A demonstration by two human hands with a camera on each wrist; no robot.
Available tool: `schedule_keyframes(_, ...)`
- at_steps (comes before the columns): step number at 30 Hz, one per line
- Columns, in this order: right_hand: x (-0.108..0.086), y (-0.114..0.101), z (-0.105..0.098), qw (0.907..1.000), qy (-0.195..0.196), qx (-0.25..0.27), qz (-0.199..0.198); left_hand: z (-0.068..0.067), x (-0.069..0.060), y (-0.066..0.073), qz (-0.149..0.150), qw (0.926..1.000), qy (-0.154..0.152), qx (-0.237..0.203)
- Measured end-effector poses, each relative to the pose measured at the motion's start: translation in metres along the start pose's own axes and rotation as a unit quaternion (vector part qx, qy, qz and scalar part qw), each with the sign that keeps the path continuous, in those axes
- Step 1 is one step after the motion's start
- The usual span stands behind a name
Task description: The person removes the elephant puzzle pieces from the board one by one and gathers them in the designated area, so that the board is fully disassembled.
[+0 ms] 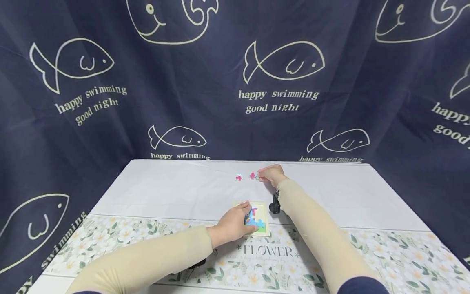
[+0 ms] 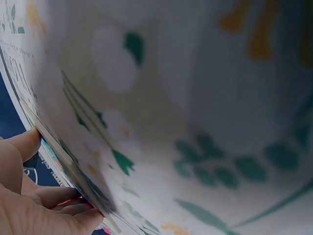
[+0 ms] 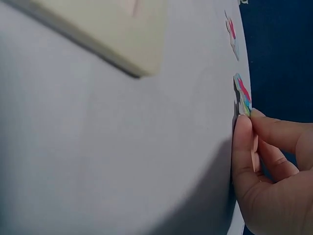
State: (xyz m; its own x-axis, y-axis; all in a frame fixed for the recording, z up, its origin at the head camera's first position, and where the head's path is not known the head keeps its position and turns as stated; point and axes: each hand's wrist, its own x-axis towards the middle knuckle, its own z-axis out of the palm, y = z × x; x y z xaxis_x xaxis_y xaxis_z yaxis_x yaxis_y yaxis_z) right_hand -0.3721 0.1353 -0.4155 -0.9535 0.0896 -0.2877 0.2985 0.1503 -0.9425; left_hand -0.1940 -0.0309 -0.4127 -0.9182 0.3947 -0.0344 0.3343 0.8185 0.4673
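Note:
My left hand (image 1: 233, 222) rests on the left side of a shallow, pale-framed jigsaw puzzle board (image 1: 267, 220), fingers at its far part and thumb at its near part. Blue, green and pink pieces (image 1: 256, 222) lie inside the frame, partly hidden by this hand. In the left wrist view, the thumb and fingertips touch the board's edge (image 2: 73, 171). Farther back, my right hand (image 1: 272, 174) pinches the end of a multicoloured puzzle piece (image 3: 243, 95) between thumb and fingers, low over the white table. Another puzzle piece (image 1: 238, 177), pink and white, lies left of it.
The white table (image 1: 176, 188) has a floral strip (image 1: 128, 232) printed with "FLOWER" along its near part. A dark blue curtain (image 1: 227, 134) with fish drawings hangs behind it. Dark wrist cameras (image 1: 274, 204) are strapped near the hands.

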Motion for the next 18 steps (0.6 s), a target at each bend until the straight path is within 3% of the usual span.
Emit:
schedule_keyframes(5, 0.0032, -0.0009, -0.0005, 0.9998, 0.006, -0.020, 0.002, 0.0018, 0.0009, -0.0006, 0.002, 1.0000, 0.002, -0.003)
schedule_keyframes(18, 0.0015, -0.0009, 0.0000, 0.9999, -0.006, -0.011, 0.000, 0.0018, 0.0007, -0.0016, 0.001, 1.0000, 0.004, -0.003)
